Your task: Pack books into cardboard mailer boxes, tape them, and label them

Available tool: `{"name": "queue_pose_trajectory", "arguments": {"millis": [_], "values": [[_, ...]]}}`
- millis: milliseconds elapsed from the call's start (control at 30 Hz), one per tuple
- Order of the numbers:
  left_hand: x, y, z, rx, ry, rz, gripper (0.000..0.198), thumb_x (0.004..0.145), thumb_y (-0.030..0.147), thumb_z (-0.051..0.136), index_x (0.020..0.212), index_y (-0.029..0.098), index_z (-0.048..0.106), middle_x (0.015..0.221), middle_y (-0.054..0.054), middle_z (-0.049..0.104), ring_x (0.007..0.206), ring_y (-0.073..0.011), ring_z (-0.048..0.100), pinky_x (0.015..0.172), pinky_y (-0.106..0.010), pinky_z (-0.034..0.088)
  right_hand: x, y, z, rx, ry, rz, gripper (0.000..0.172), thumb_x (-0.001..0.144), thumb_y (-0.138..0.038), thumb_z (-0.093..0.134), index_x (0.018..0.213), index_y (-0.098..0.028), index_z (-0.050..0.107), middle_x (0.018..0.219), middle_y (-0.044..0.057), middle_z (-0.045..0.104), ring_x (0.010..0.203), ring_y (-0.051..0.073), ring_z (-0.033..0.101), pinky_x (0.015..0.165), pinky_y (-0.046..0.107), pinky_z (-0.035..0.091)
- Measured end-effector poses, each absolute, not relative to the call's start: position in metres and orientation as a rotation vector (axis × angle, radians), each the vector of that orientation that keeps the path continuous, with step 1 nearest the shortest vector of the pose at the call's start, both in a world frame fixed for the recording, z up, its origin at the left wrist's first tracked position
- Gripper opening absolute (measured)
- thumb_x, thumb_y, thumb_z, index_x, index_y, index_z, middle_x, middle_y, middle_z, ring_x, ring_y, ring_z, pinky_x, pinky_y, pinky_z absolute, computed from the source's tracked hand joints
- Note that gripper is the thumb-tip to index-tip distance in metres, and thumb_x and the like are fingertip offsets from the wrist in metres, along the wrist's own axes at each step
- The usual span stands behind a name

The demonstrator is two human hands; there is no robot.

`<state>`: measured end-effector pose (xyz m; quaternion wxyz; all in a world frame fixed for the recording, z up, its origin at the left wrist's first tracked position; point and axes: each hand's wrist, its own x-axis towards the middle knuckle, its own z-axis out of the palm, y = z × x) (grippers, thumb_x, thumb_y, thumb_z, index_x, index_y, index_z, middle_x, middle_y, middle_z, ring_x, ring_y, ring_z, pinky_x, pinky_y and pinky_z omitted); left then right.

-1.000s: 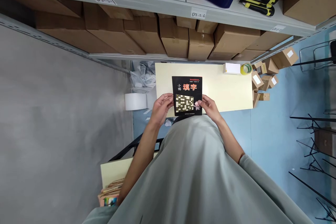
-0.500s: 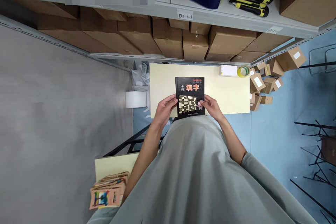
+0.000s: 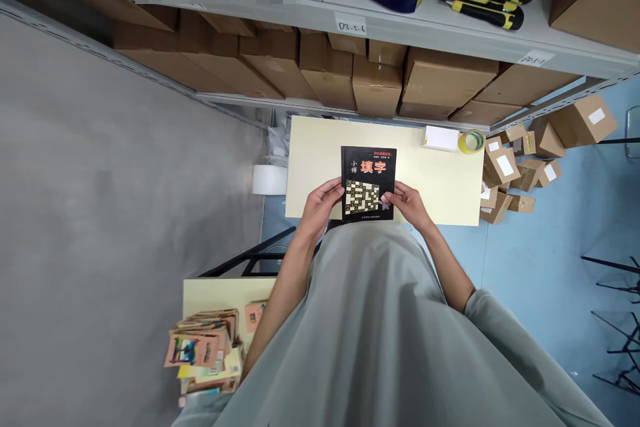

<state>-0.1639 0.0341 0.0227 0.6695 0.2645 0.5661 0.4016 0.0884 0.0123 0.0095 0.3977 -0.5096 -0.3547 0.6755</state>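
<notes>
A black book (image 3: 369,170) with orange-red characters and a black-and-cream grid on its cover is held upright to the view, over the near edge of a pale yellow table (image 3: 320,140). My left hand (image 3: 320,205) pinches its left edge, thumb on the cover side. On the right edge my right hand (image 3: 407,203) grips it, with the thumb lying on the cover near the grid's corner. The fingers behind the book are partly hidden.
A white box (image 3: 440,139) and a yellow tape roll (image 3: 471,141) lie at the table's back right. Shelves with cartons (image 3: 377,83) stand beyond. Small cartons (image 3: 501,161) are piled to the right. Stacked books (image 3: 195,349) lie on a lower-left table.
The view has shifted and turned slightly, so more of the lower-left book stacks shows. Both hands keep hold of the black book, which looks slightly farther right in the picture.
</notes>
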Motion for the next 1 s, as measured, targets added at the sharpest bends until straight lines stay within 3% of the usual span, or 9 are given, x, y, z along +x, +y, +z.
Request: {"name": "queue_pose_trajectory", "arguments": {"millis": [400, 600, 733, 900, 1000], "values": [[-0.185, 0.025, 0.012, 0.689, 1.343, 0.897, 0.066, 0.07, 0.056, 0.097, 0.123, 0.018, 0.082, 0.126, -0.012, 0.081, 0.123, -0.0294, 0.072, 0.113, -0.044, 0.053, 0.077, 0.012, -0.007, -1.242, -0.934, 1.756, 0.062, 0.083, -0.071, 0.085, 0.115, -0.018, 0.078, 0.092, 0.004, 0.076, 0.085, 0.019, 0.069, 0.081, 0.033, 0.06], [-0.193, 0.02, 0.004, 0.736, 1.342, 0.888, 0.064, 0.072, 0.056, 0.095, 0.123, 0.019, 0.082, 0.124, -0.012, 0.082, 0.121, -0.0293, 0.073, 0.111, -0.045, 0.055, 0.074, 0.009, -0.006, -1.219, -0.945, 1.766, 0.054, 0.085, -0.067, 0.085, 0.104, -0.018, 0.078, 0.086, 0.003, 0.075, 0.082, 0.018, 0.07, 0.083, 0.034, 0.062], [-0.192, 0.02, 0.0, 0.804, 1.344, 0.895, 0.064, 0.072, 0.052, 0.095, 0.124, 0.018, 0.081, 0.115, -0.011, 0.083, 0.108, -0.0261, 0.075, 0.107, -0.044, 0.058, 0.074, 0.009, -0.007, -1.243, -0.964, 1.748, 0.055, 0.084, -0.067, 0.086, 0.11, -0.019, 0.081, 0.091, 0.003, 0.079, 0.087, 0.02, 0.073, 0.086, 0.034, 0.062], [-0.189, 0.019, 0.0, 0.925, 1.395, 0.952, 0.047, 0.07, 0.046, 0.095, 0.105, 0.018, 0.081, 0.101, -0.007, 0.083, 0.095, -0.0232, 0.076, 0.1, -0.043, 0.061, 0.079, 0.011, -0.004, -1.298, -1.076, 1.679, 0.051, 0.083, -0.064, 0.088, 0.113, -0.023, 0.087, 0.107, 0.004, 0.085, 0.104, 0.028, 0.078, 0.105, 0.047, 0.062], [-0.186, 0.018, 0.004, 1.108, 1.39, 1.039, 0.029, 0.077, 0.043, 0.09, 0.091, 0.02, 0.081, 0.099, -0.007, 0.083, 0.1, -0.0252, 0.077, 0.103, -0.046, 0.061, 0.085, 0.014, 0.001, -1.282, -1.228, 1.522, 0.034, 0.089, -0.057, 0.084, 0.109, -0.03, 0.089, 0.128, 0.003, 0.082, 0.136, 0.032, 0.069, 0.127, 0.053, 0.046]]}}
